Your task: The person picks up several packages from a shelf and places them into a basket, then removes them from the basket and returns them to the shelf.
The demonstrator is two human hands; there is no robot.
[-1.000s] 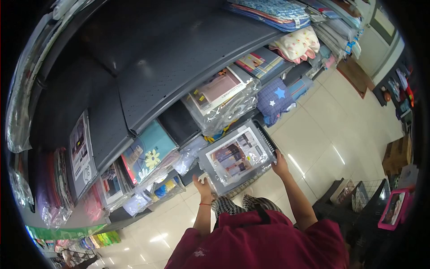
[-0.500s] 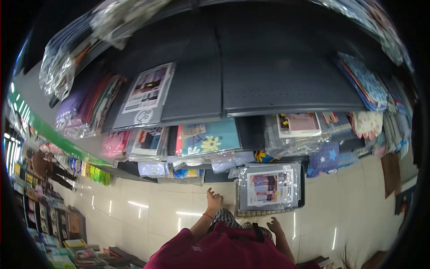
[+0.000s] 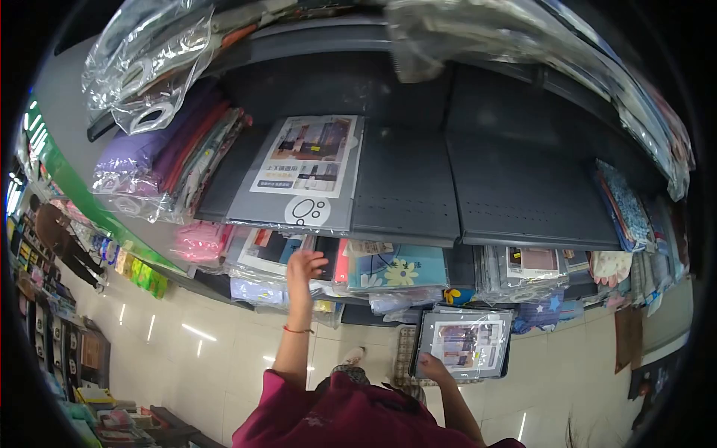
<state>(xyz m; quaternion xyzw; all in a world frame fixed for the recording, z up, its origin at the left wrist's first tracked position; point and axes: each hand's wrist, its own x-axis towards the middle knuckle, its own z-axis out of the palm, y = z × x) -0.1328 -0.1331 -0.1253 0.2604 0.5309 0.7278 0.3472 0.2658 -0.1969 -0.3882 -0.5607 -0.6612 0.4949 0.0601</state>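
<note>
My left hand (image 3: 305, 266) is raised in front of the lower shelf, with its fingers apart and nothing in them. It is near the bagged packs there, including a teal pack with flowers (image 3: 394, 269). My right hand (image 3: 433, 366) is closed on the near left corner of a bagged grey fabric pack (image 3: 489, 368), which has a printed picture card under clear plastic. That pack sits over a dark tray-like edge, beside a woven basket (image 3: 404, 349) on the floor. Another bagged grey pack with a picture card (image 3: 310, 157) lies flat on the upper shelf.
The dark upper shelf (image 3: 538, 216) juts out above the lower one. Purple bagged textiles (image 3: 127, 160) stand at its left and blue ones (image 3: 621, 209) at its right. Plastic-wrapped goods (image 3: 433, 37) hang overhead. Far left, a person (image 3: 60, 239) stands by other shelving.
My left hand has risen from near the floor to the lower shelf. My right hand has moved up to the grey pack and closed on its corner. The view has shifted nearer the shelves.
</note>
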